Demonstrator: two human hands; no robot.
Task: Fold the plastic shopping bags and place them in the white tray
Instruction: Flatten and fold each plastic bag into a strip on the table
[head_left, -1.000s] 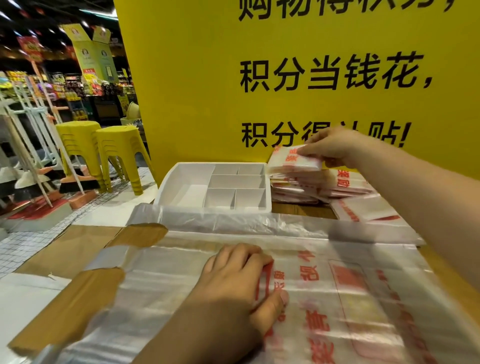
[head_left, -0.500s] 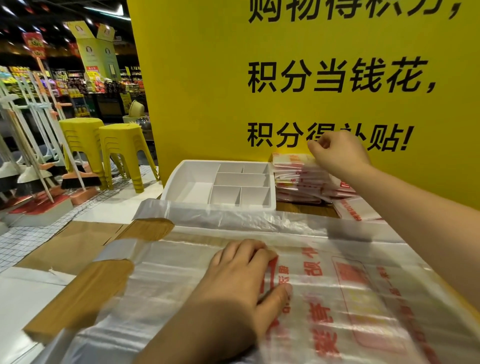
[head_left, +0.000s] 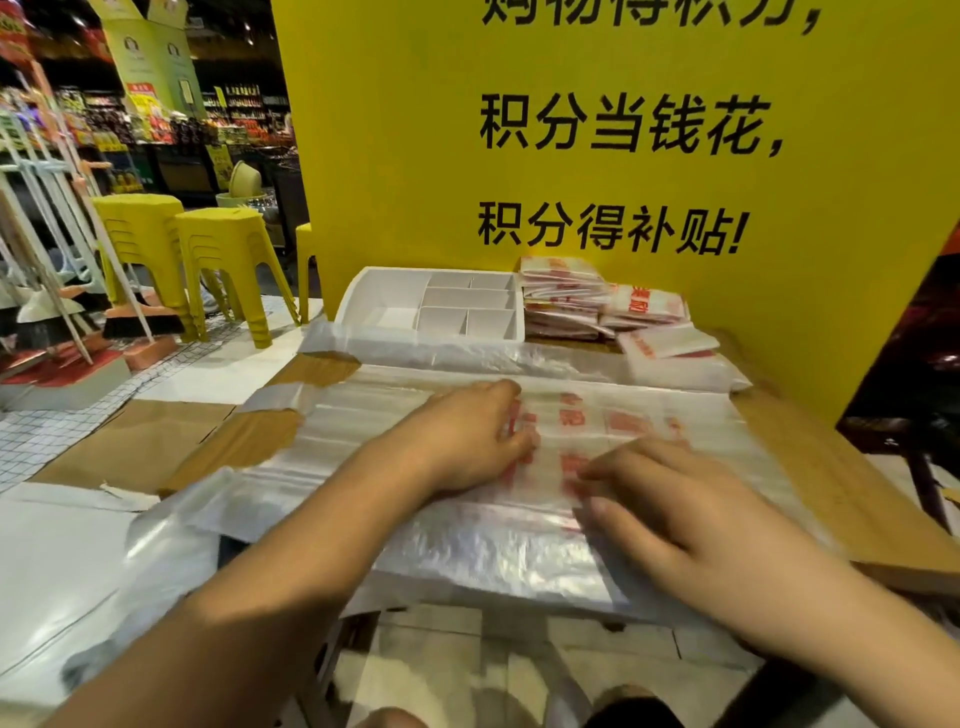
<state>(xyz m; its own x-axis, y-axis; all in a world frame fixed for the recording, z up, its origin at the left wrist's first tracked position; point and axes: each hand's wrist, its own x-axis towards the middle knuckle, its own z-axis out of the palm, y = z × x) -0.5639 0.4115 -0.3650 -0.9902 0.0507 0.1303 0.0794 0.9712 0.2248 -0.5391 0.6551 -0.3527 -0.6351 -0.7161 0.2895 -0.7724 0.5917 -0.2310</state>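
— Where's the bag?
— The plastic bag (head_left: 353, 431) lies spread flat across the wooden surface (head_left: 841, 493), its near edge hanging over. The left hand (head_left: 467, 436) and right hand (head_left: 670, 499) press on its printed middle, each grip wide, fingers flat, holding nothing. I'd say they pin and smooth the slippery film ready for a fold.
— And the white tray (head_left: 384, 291)?
— Far side, against the yellow board (head_left: 405, 156). Folded bags (head_left: 563, 299) are stacked just right of it, not inside. Yellow stools (head_left: 228, 249) and brooms (head_left: 140, 325) stand far left on the shop floor.
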